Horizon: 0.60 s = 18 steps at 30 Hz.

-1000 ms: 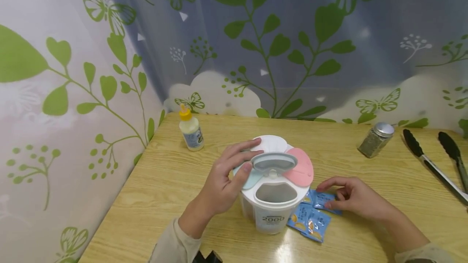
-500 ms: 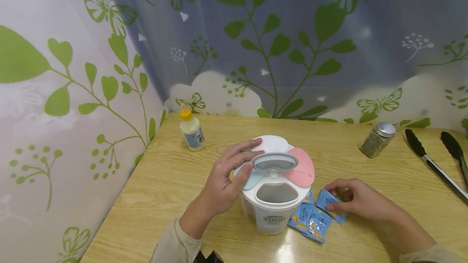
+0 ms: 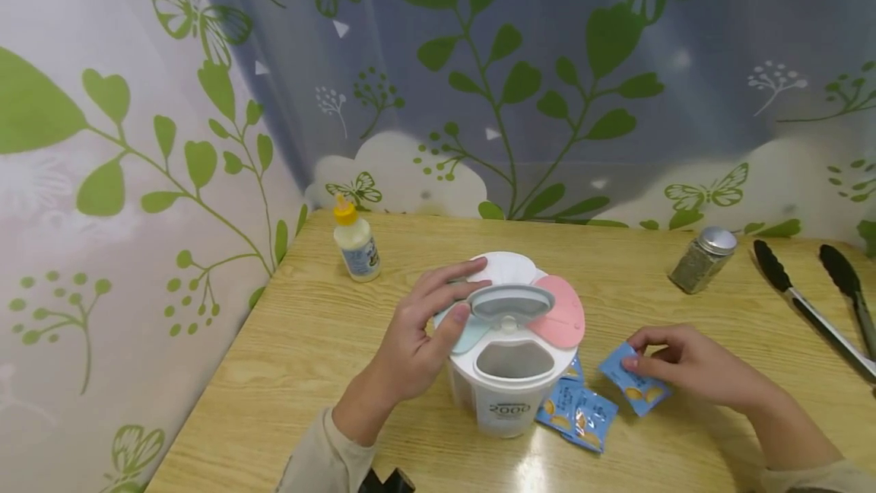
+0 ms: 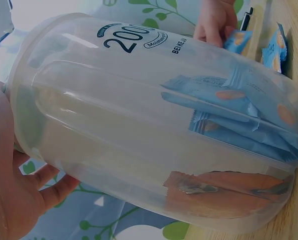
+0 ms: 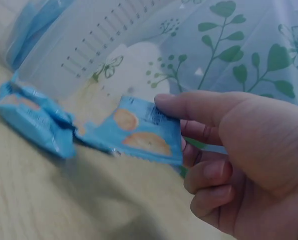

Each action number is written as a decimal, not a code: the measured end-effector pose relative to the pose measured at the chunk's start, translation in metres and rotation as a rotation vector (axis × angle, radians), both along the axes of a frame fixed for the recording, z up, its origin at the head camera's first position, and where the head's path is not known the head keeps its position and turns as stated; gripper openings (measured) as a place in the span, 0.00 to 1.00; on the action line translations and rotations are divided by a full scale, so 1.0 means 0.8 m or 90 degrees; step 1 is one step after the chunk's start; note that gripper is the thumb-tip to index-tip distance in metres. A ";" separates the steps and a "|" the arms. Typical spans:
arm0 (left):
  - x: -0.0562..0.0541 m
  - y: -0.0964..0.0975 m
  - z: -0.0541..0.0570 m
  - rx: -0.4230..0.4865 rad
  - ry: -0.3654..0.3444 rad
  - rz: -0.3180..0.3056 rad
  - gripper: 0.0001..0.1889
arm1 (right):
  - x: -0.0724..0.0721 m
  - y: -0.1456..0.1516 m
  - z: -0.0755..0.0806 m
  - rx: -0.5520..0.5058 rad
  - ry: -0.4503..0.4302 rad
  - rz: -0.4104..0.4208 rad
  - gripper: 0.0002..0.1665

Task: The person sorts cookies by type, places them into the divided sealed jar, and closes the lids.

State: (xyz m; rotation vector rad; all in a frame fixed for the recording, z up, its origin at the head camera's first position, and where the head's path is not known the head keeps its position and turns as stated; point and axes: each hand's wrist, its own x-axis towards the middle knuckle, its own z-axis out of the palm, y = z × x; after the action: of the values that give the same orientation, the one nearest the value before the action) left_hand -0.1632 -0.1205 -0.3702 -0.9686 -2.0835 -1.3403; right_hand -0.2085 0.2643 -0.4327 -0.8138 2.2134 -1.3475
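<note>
A clear divided storage canister (image 3: 503, 409) marked "2000" stands upright on the table. Its white lid has pink, light blue and white flaps down; a grey flap (image 3: 513, 303) stands raised behind an uncovered opening. My left hand (image 3: 417, 333) rests on the lid's left side, fingers spread, thumb beside the raised flap. To the right, my right hand (image 3: 698, 364) pinches a blue snack packet (image 5: 144, 130) by its edge between thumb and fingers. Several similar packets (image 3: 582, 413) lie against the canister's right foot. Through its wall show blue packets (image 4: 238, 105) and, in another compartment, an orange packet (image 4: 228, 192).
A small bottle (image 3: 357, 249) with a yellow cap stands at the back left. Near the right edge are a glass jar (image 3: 703, 261) of dried flakes and black-tipped tongs (image 3: 814, 310). Patterned curtains (image 3: 547, 82) border the table behind and at left.
My right hand has picked one blue snack packet from the group and drawn it right, away from the others, turning it. My left hand stays on the lid.
</note>
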 end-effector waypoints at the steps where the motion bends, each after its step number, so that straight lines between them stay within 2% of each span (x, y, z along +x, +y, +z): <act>1: 0.000 0.000 0.000 -0.001 -0.001 0.000 0.18 | 0.001 -0.001 0.002 -0.012 0.000 0.006 0.07; 9: -0.001 -0.001 -0.001 0.002 0.001 -0.002 0.18 | 0.013 -0.011 0.022 -0.096 -0.007 0.037 0.08; 18: -0.001 0.000 -0.002 0.006 0.004 0.001 0.18 | 0.035 -0.031 0.053 -0.202 0.106 0.044 0.20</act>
State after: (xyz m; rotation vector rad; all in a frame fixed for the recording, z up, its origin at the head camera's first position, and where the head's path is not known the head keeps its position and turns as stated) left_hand -0.1643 -0.1206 -0.3716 -0.9646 -2.0712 -1.3442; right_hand -0.1806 0.2396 -0.3904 -1.1419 2.0970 -1.6753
